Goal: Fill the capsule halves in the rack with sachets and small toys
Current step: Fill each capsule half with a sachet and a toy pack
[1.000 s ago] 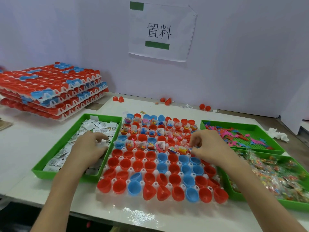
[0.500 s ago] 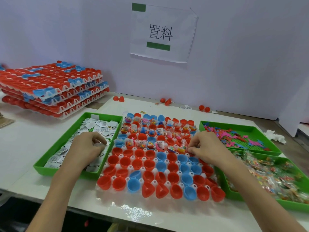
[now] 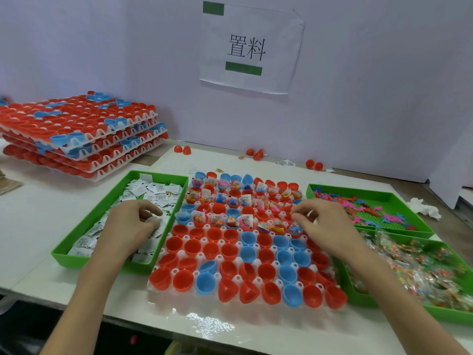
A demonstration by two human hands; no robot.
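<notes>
The white rack [image 3: 201,256] of red and blue capsule halves [image 3: 229,251] sits mid-table, far rows filled, near rows empty. The left hand [image 3: 130,228] is over the green tray [image 3: 76,254] beside it, curled fingers pinching a white sachet [image 3: 153,221] — the right hand [image 3: 327,226] curls its fingers over the rack's right edge, but I cannot tell whether they hold anything.
</notes>
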